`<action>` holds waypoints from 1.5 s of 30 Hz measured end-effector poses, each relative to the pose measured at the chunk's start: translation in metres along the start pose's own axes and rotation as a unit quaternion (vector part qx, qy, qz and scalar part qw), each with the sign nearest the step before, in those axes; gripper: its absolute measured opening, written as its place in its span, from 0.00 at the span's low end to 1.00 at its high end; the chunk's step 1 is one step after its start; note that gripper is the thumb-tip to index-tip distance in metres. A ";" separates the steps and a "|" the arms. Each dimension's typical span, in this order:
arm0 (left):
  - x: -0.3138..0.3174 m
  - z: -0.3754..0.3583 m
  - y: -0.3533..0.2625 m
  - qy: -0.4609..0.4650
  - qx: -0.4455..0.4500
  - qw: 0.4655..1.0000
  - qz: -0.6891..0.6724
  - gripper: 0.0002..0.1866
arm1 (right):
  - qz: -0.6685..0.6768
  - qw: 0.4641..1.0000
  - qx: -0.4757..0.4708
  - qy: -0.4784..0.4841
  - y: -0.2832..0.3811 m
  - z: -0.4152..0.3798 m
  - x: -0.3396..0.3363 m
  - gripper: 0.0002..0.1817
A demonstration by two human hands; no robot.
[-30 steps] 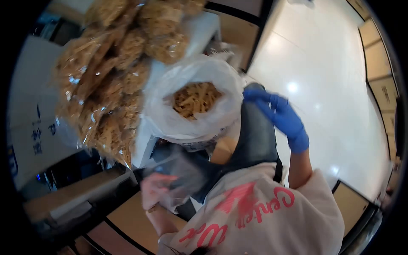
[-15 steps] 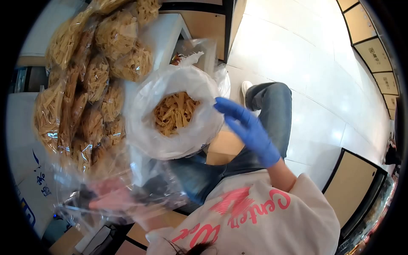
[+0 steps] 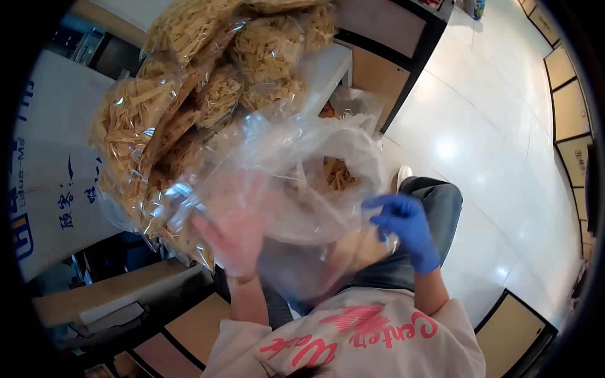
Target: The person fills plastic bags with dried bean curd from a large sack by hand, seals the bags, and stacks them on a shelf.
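Observation:
My left hand point(image 3: 234, 222) is bare and shows blurred through a clear plastic bag point(image 3: 296, 208), fingers spread against the film. My right hand point(image 3: 403, 228), in a blue glove, pinches the bag's right edge. The bag hangs in front of my knees. Behind it stands a large white bag point(image 3: 362, 148), open at the top, with yellow dried strips point(image 3: 339, 174) inside. To the left, several sealed clear packs of the same strips point(image 3: 189, 94) lie piled up.
I sit with jeans point(image 3: 435, 208) and a white sweatshirt with pink lettering point(image 3: 378, 340). A white counter top point(image 3: 331, 63) bears the packs. A white sign with blue writing point(image 3: 57, 189) is at left. Glossy white floor point(image 3: 504, 138) spreads to the right.
The clear bag has risen from low left to in front of the white bag. My left hand came up with it, and my right hand moved down onto its edge.

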State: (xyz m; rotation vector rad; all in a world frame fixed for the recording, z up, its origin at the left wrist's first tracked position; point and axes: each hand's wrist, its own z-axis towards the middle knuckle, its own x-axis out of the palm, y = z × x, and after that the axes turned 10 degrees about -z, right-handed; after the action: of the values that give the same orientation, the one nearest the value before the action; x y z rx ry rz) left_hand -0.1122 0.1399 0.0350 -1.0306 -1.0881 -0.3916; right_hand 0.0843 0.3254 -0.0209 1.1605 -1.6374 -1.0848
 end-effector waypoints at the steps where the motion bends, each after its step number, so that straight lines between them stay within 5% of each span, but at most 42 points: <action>1: -0.004 -0.006 -0.012 -0.155 0.127 0.979 0.025 0.42 | 0.014 0.996 0.041 -0.073 0.015 0.002 -0.003 0.21; 2: -0.007 -0.014 -0.022 -0.304 0.244 0.919 0.052 0.38 | 0.032 0.985 0.086 -0.148 0.025 0.005 -0.005 0.14; 4: -0.002 -0.034 -0.032 -0.208 0.334 0.837 0.380 0.30 | -0.032 0.974 0.121 -0.187 0.033 0.021 -0.008 0.12; 6: 0.005 -0.041 -0.023 -0.158 0.455 0.669 0.566 0.28 | 0.004 0.981 0.110 -0.161 0.038 0.034 0.005 0.12; 7: 0.001 -0.043 -0.017 -0.049 0.431 0.658 0.615 0.27 | 0.015 0.975 0.119 -0.185 0.027 0.037 0.009 0.12; 9: 0.013 -0.046 0.007 0.043 0.119 0.641 0.757 0.27 | -0.072 0.963 0.019 -0.261 -0.005 0.045 0.005 0.14; 11: 0.028 -0.010 0.055 0.263 0.036 0.601 0.754 0.26 | 0.107 0.926 0.015 -0.361 -0.028 0.033 -0.034 0.16; 14: 0.034 0.038 0.114 0.351 -0.071 0.604 0.712 0.27 | 0.132 0.863 0.082 -0.481 -0.098 0.051 -0.111 0.16; 16: 0.041 0.081 0.135 0.389 -0.189 0.517 0.739 0.30 | 0.092 0.852 0.074 -0.510 -0.208 0.094 -0.142 0.18; 18: 0.039 0.113 0.149 0.413 -0.230 0.461 0.751 0.33 | -0.120 0.848 0.237 -0.457 -0.316 0.147 -0.142 0.25; 20: 0.032 0.132 0.162 0.423 -0.268 0.361 0.786 0.32 | -0.108 0.856 0.284 -0.418 -0.348 0.179 -0.116 0.36; 23: 0.014 0.102 0.158 0.483 -0.244 0.553 0.634 0.29 | 0.007 0.854 0.390 -0.344 -0.368 0.222 -0.103 0.55; 25: -0.004 0.052 0.153 0.502 -0.226 0.612 0.568 0.20 | 0.027 0.837 0.368 -0.404 -0.396 0.248 -0.102 0.55; 27: 0.016 0.065 0.181 0.323 -0.286 0.770 0.470 0.13 | 0.005 0.799 0.315 -0.512 -0.409 0.264 -0.099 0.52; 28: 0.008 0.055 0.181 0.322 -0.290 0.770 0.468 0.13 | 0.006 0.798 0.319 -0.511 -0.413 0.269 -0.105 0.52; 29: -0.002 0.033 0.171 0.178 -0.415 0.798 0.399 0.16 | -0.033 0.838 0.317 -0.443 -0.415 0.272 -0.113 0.46; 31: -0.022 -0.007 0.163 -0.150 -0.583 0.758 0.253 0.18 | -0.075 0.871 0.313 -0.371 -0.412 0.272 -0.136 0.40; 33: -0.022 -0.009 0.187 -0.161 -0.533 0.802 0.215 0.23 | -0.005 0.786 0.365 -0.499 -0.385 0.264 -0.166 0.27; 34: -0.026 -0.003 0.195 -0.172 -0.495 0.833 0.178 0.30 | -0.007 0.785 0.364 -0.501 -0.375 0.255 -0.173 0.27; 36: -0.031 -0.003 0.210 -0.147 -0.462 0.837 0.253 0.32 | -0.029 0.722 0.269 -0.637 -0.339 0.228 -0.200 0.19; 40: -0.062 0.013 0.233 -0.063 -0.397 0.840 0.365 0.38 | -0.061 0.712 0.212 -0.667 -0.275 0.169 -0.207 0.15; 42: -0.042 0.028 0.250 0.110 -0.232 0.751 0.608 0.41 | 0.021 0.709 0.014 -0.705 -0.209 0.120 -0.201 0.11; 45: -0.034 0.056 0.273 0.087 -0.067 0.739 0.664 0.44 | 0.098 0.721 -0.097 -0.679 -0.126 0.051 -0.187 0.10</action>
State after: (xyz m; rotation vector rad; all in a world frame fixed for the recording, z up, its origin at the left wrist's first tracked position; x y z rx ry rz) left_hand 0.0360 0.3171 -0.1242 -1.5921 0.0453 0.6131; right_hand 0.1091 0.4892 -0.1815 -0.2101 -2.4652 -2.1116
